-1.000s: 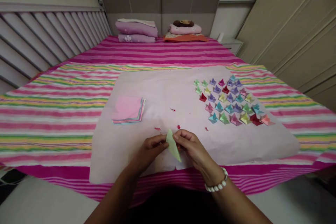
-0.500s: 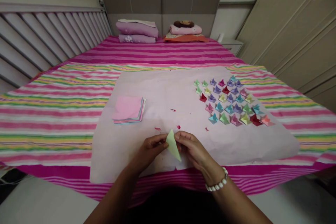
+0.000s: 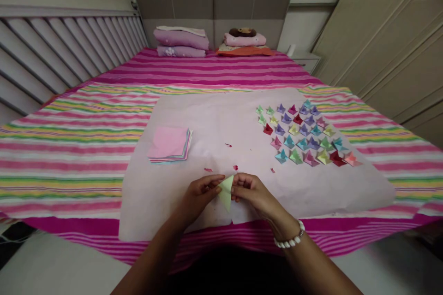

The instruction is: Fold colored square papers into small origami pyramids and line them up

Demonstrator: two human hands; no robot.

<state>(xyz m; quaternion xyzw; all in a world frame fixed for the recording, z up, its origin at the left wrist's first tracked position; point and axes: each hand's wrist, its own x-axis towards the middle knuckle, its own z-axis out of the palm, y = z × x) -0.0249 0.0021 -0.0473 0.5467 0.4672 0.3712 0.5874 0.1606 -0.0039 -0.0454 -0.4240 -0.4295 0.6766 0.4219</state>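
Observation:
A pale green piece of folded paper [image 3: 226,192], roughly triangular, is held between both hands just above the white sheet near the bed's front edge. My left hand [image 3: 200,195] pinches its left side between thumb and fingers. On the other side, my right hand [image 3: 252,192] grips the paper's right edge, thumb in front. Small red paper scraps [image 3: 236,167] lie on the sheet just beyond my fingers. Farther left rests a stack of square coloured paper [image 3: 169,143], pink on top. Several folded paper boats or similar pointed shapes [image 3: 296,156] stand in rows at the right.
A large white sheet [image 3: 207,120] covers the middle of a striped bedspread [image 3: 69,147]. Folded bedding [image 3: 180,39] is piled by the headboard [image 3: 190,7]. A slatted rail [image 3: 76,46] runs along the left side, and a wardrobe [image 3: 387,41] stands at the right.
The green paper has turned between my hands, its upper point now leaning right. My right hand's fingers have shifted along its edge and curled more around it.

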